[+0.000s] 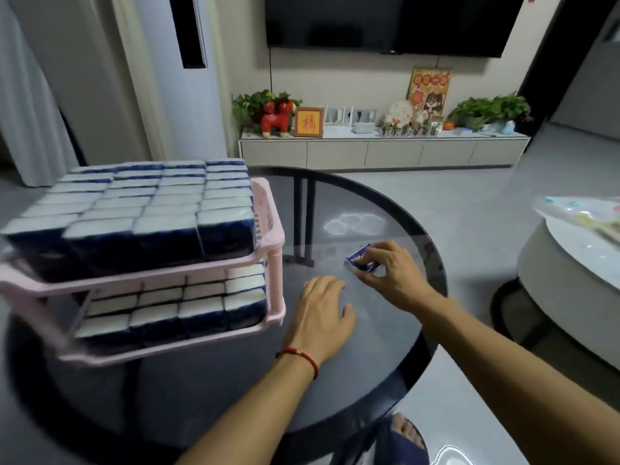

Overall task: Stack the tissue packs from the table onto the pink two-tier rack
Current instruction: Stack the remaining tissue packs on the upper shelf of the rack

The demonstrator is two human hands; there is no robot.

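Head view: right hand (385,271) pinches last loose pack (359,261) on worktop (385,347), right of rack (268,236). Pack's long axis slants up-right, away from rack. Left hand (320,313) flat on worktop, fingers relaxed, nearer rack. Both tiers look nearly full; pack must travel left, past left hand.

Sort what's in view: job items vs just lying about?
Job: pack in right hand, left hand, pink rack, stacked packs, table.
Lying about: TV, plants, red horse, white table.
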